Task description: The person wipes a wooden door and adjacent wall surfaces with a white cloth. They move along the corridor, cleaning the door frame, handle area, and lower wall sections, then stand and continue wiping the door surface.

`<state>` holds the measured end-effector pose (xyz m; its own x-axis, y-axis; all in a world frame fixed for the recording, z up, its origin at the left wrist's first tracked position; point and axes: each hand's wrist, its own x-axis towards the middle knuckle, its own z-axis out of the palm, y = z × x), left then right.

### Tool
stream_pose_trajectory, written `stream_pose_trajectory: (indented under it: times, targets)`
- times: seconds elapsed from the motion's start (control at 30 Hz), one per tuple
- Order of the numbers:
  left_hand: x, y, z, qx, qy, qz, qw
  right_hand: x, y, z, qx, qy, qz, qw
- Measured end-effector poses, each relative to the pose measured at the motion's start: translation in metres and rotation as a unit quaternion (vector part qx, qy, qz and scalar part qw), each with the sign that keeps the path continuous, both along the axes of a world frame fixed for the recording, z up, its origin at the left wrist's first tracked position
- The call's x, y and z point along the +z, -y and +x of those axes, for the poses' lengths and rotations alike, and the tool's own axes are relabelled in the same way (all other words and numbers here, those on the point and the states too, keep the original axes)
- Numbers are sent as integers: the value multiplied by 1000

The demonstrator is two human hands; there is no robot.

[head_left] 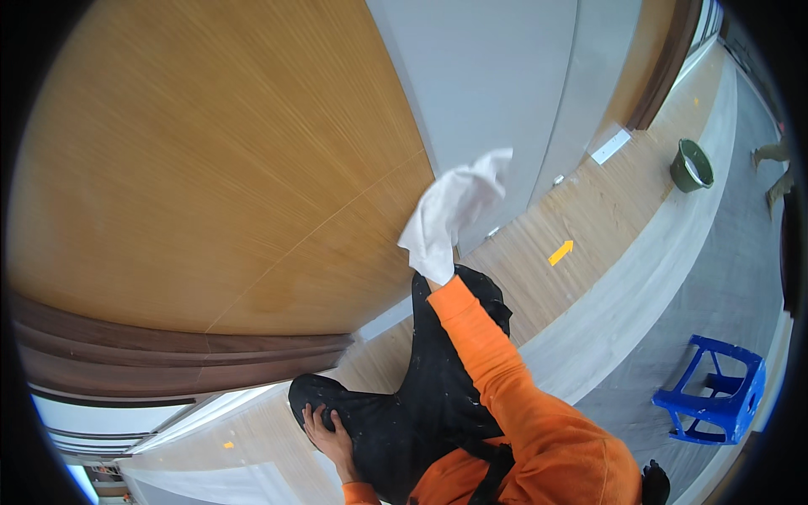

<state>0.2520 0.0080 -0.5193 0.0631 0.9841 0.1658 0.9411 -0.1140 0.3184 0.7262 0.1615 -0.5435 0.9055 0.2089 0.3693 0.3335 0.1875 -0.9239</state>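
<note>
A white cloth (454, 210) hangs from my right hand (433, 284), flaring upward in front of the wood-grain panel (278, 151) and the grey panel (497, 93) beside it. The cloth covers nearly all of that hand; only a bit of skin shows above the orange cuff, so the fingers are hidden. My right arm stretches forward over my right knee. On my left knee, in black trousers (396, 421), rests my left hand (330, 438), its fingers laid over the fabric and somewhat apart.
Yellow arrow stickers (561, 252) mark the wood-look floor. A green bucket (692, 166) stands far right, and a blue plastic stool (715, 391) lies on its side at right. Dark brown trim (168, 353) borders the panel. Another person's legs (776, 172) show at the right edge.
</note>
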Motion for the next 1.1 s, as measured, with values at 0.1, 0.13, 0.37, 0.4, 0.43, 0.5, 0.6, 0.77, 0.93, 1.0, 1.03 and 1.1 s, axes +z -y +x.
stream_pose_trajectory:
  times: [0.1, 0.13, 0.37, 0.4, 0.43, 0.5, 0.6, 0.77, 0.93, 1.0, 1.03, 1.1]
  targets:
    - [-3, 0, 0, 0, -3, 0, 1000, 26, 3, 41, 7, 69, -18, 997]
    - [-3, -1, 3, 0, -2, -1, 1000, 29, 6, 66, -4, 76, -18, 997]
    - [-4, -2, 8, 8, -8, -11, 1000, -21, 36, 176, -105, -110, 53, 987]
    - [-5, -3, 7, 7, -10, -10, 1000, -33, 37, 180, -116, -142, 72, 980]
    - [-7, -2, 5, 5, -11, -9, 1000, -44, 40, 187, -119, -121, 86, 982]
    - [-6, -2, 0, 7, -21, 0, 1000, -59, 37, 184, -128, -234, 122, 956]
    - [2, -1, -1, 9, -19, -7, 1000, -116, 24, 187, -159, -276, 104, 942]
    - [-2, -8, 13, -23, 30, -30, 999, -248, 35, 227, -174, -301, -16, 937]
    - [7, -7, 11, -10, 11, -36, 999, -235, 19, 161, -111, -379, 163, 904]
    - [14, -1, 4, 4, -5, -39, 999, -179, 11, 129, -133, -236, 72, 960]
    - [14, -1, 3, 4, -8, -38, 999, -152, 14, 123, -127, -180, 51, 974]
    - [8, -3, 3, -6, -11, -43, 999, -116, 23, 134, -116, -151, 61, 980]
